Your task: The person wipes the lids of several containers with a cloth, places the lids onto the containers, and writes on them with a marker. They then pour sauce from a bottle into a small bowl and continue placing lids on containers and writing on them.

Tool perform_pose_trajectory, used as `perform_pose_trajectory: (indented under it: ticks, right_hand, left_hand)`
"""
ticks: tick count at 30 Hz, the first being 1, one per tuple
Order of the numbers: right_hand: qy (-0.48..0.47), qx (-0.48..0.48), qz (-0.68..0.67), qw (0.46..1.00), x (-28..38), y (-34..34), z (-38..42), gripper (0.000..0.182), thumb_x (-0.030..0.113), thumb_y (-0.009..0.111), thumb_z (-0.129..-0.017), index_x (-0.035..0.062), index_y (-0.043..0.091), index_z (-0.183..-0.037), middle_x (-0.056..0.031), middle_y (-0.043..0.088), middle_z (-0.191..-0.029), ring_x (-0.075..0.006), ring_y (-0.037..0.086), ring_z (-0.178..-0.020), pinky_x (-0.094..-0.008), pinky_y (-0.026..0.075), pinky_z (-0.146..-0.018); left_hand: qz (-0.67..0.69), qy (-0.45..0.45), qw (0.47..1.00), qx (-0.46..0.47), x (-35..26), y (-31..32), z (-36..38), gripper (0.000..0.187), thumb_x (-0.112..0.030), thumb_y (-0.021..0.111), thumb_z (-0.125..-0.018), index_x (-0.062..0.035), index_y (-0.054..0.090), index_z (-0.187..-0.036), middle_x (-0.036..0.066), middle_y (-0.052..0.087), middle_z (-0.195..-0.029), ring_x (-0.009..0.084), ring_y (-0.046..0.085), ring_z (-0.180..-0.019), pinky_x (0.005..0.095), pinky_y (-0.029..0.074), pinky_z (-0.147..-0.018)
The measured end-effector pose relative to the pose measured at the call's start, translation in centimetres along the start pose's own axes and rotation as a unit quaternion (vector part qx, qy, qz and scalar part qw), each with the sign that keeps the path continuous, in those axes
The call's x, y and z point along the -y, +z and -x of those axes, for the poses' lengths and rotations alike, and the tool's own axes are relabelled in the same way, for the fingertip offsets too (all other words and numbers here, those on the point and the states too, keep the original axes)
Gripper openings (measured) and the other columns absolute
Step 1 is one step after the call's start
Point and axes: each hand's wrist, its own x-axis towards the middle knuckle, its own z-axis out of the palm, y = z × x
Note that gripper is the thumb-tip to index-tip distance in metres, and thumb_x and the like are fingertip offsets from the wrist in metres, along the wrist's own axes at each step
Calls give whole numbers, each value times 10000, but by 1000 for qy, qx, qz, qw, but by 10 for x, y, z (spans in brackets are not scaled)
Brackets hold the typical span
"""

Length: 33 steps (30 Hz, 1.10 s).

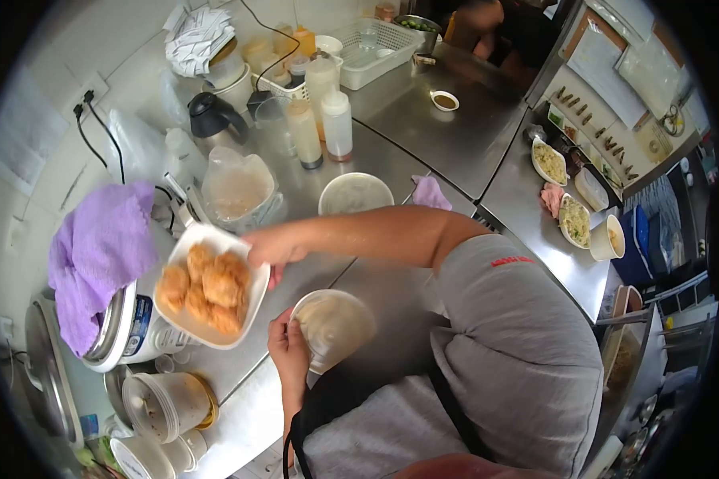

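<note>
My right hand (276,249) grips the near edge of a white square dish (252,311) that holds several golden fried pieces (216,287), which look like fried chicken. The dish is raised and tilted over the counter's left side. Below it, my left hand (289,347) is wrapped round the side of a round tub (345,351) with something pale inside, blurred by motion. Beyond my right forearm stands a white round bowl (355,191). A plastic-bag-lined container (236,191) with pale brown contents is behind the dish.
A purple towel (104,255) lies over a white cooker (148,331) at left. Squeeze bottles (338,128), a black-topped jug (216,120) and a white basket (379,60) stand at the back. Filled dishes (574,219) line the right counter. Another person (479,28) is at the far side.
</note>
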Motion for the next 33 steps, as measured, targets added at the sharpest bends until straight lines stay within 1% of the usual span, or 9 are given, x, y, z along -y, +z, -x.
perform_pose_trajectory:
  ticks: [7,9,11,16,27,29,30,32,33]
  right_hand:
    - [-125,-232,-86,961,22,-144,153,390,74,469,-697,40,416,-1082,-110,541,-922,-196,560,-710,-327,483,-562]
    - [-163,-258,-95,947,13,-196,202,330,74,430,-712,29,443,-1039,-109,559,-832,-180,556,-612,-285,468,-504]
    - [-107,-394,-87,908,-6,-246,243,388,54,411,-696,45,412,-1084,-98,539,-898,-186,542,-668,-295,469,-543]
    - [-89,-561,-133,812,-60,-352,328,342,101,429,-723,31,416,-1058,-96,569,-814,-171,558,-625,-275,476,-527]
    - [-147,-706,-333,608,-208,-583,397,258,120,395,-792,42,416,-1038,-127,549,-824,-195,563,-652,-340,463,-556]
    - [-40,-744,-276,607,-198,-587,406,328,229,457,-794,37,400,-1053,-137,540,-834,-215,565,-716,-359,462,-607]
    - [-14,-840,-86,535,-232,-631,419,396,296,486,-770,44,404,-1063,-140,525,-895,-227,548,-792,-377,455,-657]
    - [283,-893,104,334,-124,-570,397,630,478,565,-676,40,396,-1096,-152,491,-1023,-264,497,-944,-391,427,-759]
    - [275,-878,174,351,-67,-529,382,613,484,566,-669,25,457,-1059,-156,511,-1004,-257,521,-909,-356,437,-745]
  left_hand:
    - [-8,-15,994,-108,-4,15,-32,186,-105,429,-835,-7,521,-962,58,545,-885,115,494,-811,232,395,-736]
    - [2,-24,989,-143,-2,17,-40,192,-111,422,-838,-4,518,-964,61,544,-896,117,496,-814,235,398,-736]
    - [17,-35,985,-171,0,22,-43,199,-115,416,-839,-1,512,-970,64,543,-907,122,499,-817,240,403,-737]
    - [22,-68,970,-234,-10,35,-46,213,-121,418,-836,-13,493,-1004,77,535,-939,145,506,-847,260,413,-749]
    - [28,-98,957,-273,-9,35,-45,244,-129,415,-836,-18,463,-1049,73,524,-968,152,499,-873,272,408,-763]
    - [27,-101,953,-284,-4,32,-42,245,-128,416,-835,-17,462,-1049,71,524,-968,151,499,-872,269,408,-762]
    - [26,-98,952,-290,-1,30,-42,245,-128,417,-835,-16,461,-1049,70,523,-969,151,499,-872,268,408,-761]
    - [27,-103,946,-306,-3,31,-41,244,-126,420,-834,-18,460,-1049,68,523,-970,150,498,-875,267,408,-761]
    - [31,-110,942,-315,-7,37,-42,243,-125,421,-833,-20,460,-1049,68,523,-970,150,497,-877,266,408,-762]
